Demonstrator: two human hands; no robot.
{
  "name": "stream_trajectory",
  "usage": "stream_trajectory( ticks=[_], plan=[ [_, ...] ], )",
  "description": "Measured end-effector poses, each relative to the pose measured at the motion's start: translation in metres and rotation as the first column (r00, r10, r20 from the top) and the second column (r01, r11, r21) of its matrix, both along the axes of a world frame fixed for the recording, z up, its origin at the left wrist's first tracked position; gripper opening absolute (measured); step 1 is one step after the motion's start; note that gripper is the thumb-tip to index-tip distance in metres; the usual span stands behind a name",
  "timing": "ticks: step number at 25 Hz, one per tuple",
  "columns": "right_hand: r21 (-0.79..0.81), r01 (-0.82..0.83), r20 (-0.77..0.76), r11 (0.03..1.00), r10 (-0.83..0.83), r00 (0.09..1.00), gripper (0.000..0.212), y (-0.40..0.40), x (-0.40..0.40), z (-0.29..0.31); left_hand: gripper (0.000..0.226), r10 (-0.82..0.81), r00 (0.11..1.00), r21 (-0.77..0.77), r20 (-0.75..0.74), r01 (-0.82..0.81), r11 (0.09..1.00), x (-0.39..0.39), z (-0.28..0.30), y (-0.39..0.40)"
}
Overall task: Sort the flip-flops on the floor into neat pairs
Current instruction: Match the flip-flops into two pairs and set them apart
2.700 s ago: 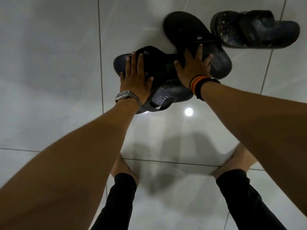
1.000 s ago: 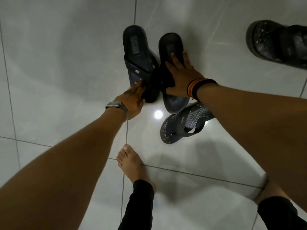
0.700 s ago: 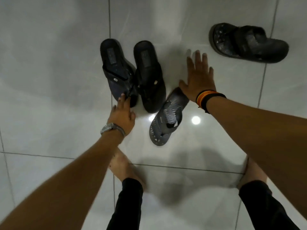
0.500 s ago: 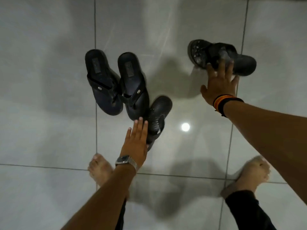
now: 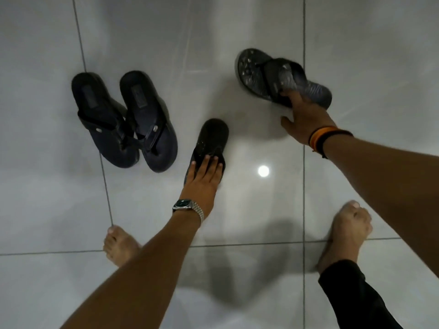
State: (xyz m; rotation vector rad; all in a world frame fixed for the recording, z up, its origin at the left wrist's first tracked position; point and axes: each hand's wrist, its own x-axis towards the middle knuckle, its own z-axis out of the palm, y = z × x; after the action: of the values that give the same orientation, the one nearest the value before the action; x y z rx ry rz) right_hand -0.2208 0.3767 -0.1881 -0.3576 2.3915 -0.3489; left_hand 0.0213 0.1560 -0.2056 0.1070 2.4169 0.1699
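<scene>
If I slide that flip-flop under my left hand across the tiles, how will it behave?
The flip-flop lies flat under the left hand, so it probably won't tip. The glossy tiled floor suggests it slides easily. It looks thin, likely light and bendy.

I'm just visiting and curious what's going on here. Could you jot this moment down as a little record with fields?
setting: glossy tiled floor
done pair: two dark flip-flops side by side, touching
loose flip-flop: middle one, left hand flat on it
far flip-flop: patterned one, right hand fingers hooked on its strap
left wrist: watch
right wrist: bands
feet: bare
left to do: join the last two
</scene>
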Motion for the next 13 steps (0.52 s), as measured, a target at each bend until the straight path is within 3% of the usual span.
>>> stream_trajectory(
  ticks=[3, 5, 7, 10, 13],
  plan=[
    [-0.046, 0.229, 0.046, 0.972, -0.227, 0.973, 0.054, 0.04, 0.015, 0.005, 0.07, 0.011, 1.0, 0.013, 0.008, -0.011, 1.0, -0.036, -0.003, 0.009],
    [-0.086, 0.452, 0.054, 0.888, -0.449, 0.892, 0.068, 0.054, 0.014, 0.003, 0.068, 0.017, 1.0, -0.001, -0.012, -0.017, 1.0, -0.061, -0.007, 0.006],
    [-0.05, 0.546, 0.053, 0.837, -0.543, 0.838, 0.089, 0.053, 0.008, -0.01, 0.067, 0.022, 0.999, 0.017, -0.033, -0.021, 1.0, -0.082, -0.014, -0.001],
    [0.039, 0.477, 0.012, 0.878, -0.478, 0.878, 0.091, 0.02, -0.007, -0.03, 0.069, 0.095, 0.994, 0.077, -0.053, -0.09, 0.993, -0.105, -0.018, -0.014],
    [0.151, 0.192, -0.044, 0.97, -0.187, 0.981, 0.083, -0.007, -0.01, -0.036, 0.069, 0.169, 0.986, 0.121, -0.013, -0.166, 0.979, -0.128, -0.017, -0.02]
  ],
)
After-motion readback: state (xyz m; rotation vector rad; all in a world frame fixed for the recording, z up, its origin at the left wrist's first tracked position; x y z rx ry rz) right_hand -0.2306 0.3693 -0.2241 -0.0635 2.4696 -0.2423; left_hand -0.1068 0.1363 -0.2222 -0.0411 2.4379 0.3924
